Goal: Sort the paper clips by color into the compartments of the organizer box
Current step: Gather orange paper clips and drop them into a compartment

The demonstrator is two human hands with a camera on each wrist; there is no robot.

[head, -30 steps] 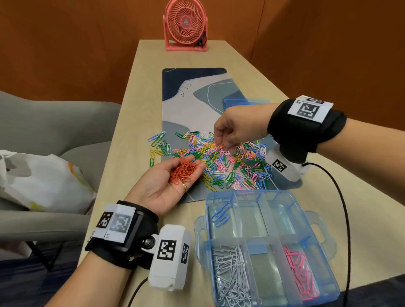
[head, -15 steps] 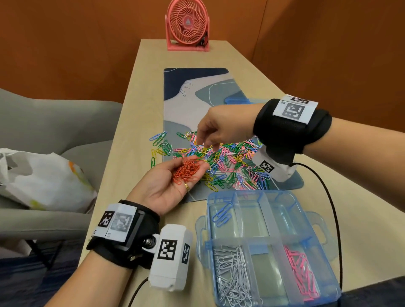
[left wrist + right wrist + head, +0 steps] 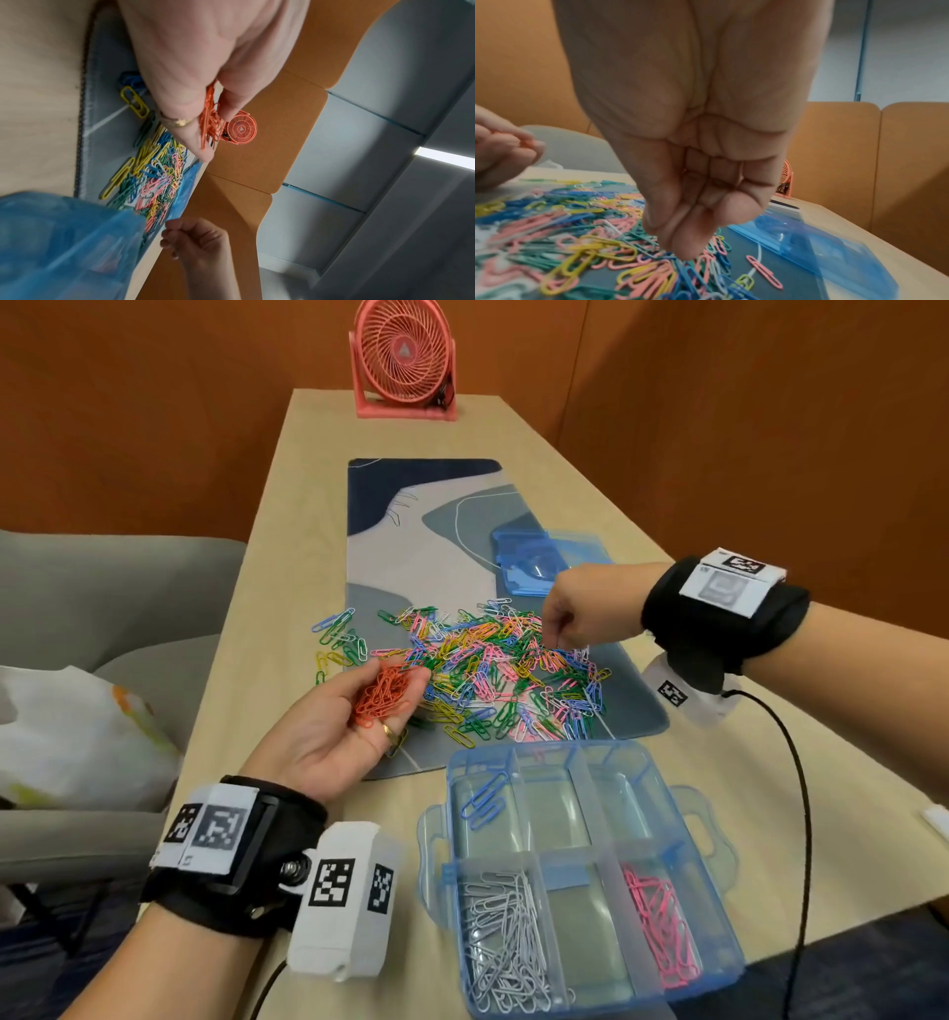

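Note:
A mixed pile of coloured paper clips (image 3: pixel 482 675) lies on the blue-grey mat (image 3: pixel 411 546). My left hand (image 3: pixel 398 671) is palm up at the pile's left edge, its fingers cupped round a bunch of orange clips (image 3: pixel 382 698); the left wrist view shows the orange clips (image 3: pixel 210 115) held between thumb and fingers. My right hand (image 3: pixel 557 642) hangs over the pile's right side with its fingertips (image 3: pixel 687 250) bunched just above the clips; no clip shows between them. The clear blue organizer box (image 3: pixel 606 1000) sits near me, holding blue clips (image 3: pixel 482 801), white clips (image 3: pixel 503 942) and pink clips (image 3: pixel 662 932) in separate compartments.
The box's blue lid (image 3: pixel 544 562) lies on the mat behind my right hand. A pink fan (image 3: pixel 403 356) stands at the table's far end. A plastic bag (image 3: pixel 77 737) rests on the grey chair at left. A black cable (image 3: pixel 801 814) runs from my right wrist.
My right hand has moved from the pile's left, near the left hand, across to its right side. The left hand still holds the orange clips, about where it was.

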